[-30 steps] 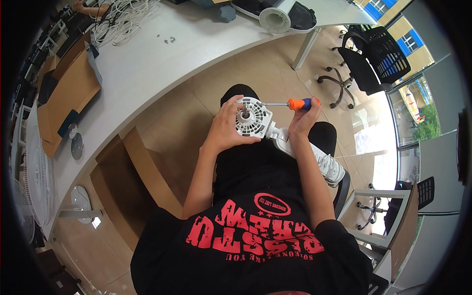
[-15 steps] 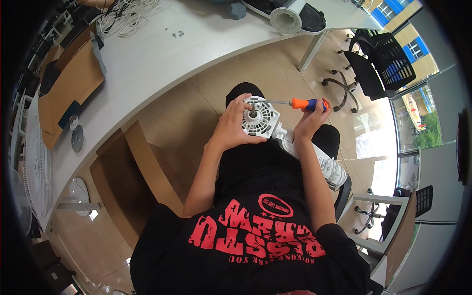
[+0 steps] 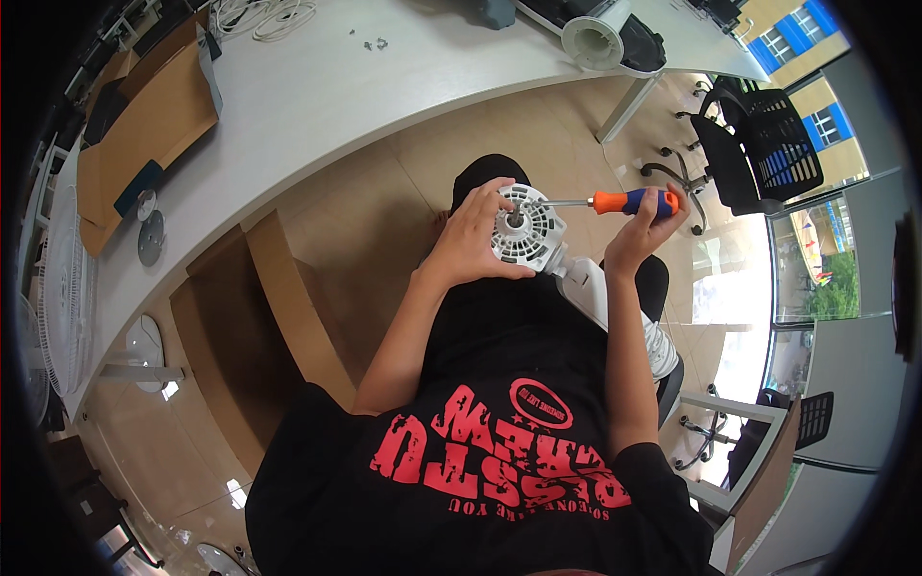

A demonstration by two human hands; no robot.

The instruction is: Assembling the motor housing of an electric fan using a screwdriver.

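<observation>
One left hand [image 3: 469,245], one right hand [image 3: 642,233], one screwdriver [image 3: 615,202] and one white motor housing [image 3: 538,236] can be counted. Two round discs [image 3: 151,240] and one cardboard box [image 3: 158,134] are carried by the white surface [image 3: 288,106].

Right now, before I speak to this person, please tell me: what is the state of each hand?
Left hand: closed around the edge of the fan motor, holding it.
Right hand: closed, holding the screwdriver by its handle.

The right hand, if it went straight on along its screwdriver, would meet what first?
Probably the white slotted housing, via the screwdriver, whose tip appears over the housing's edge; contact is unclear.
</observation>
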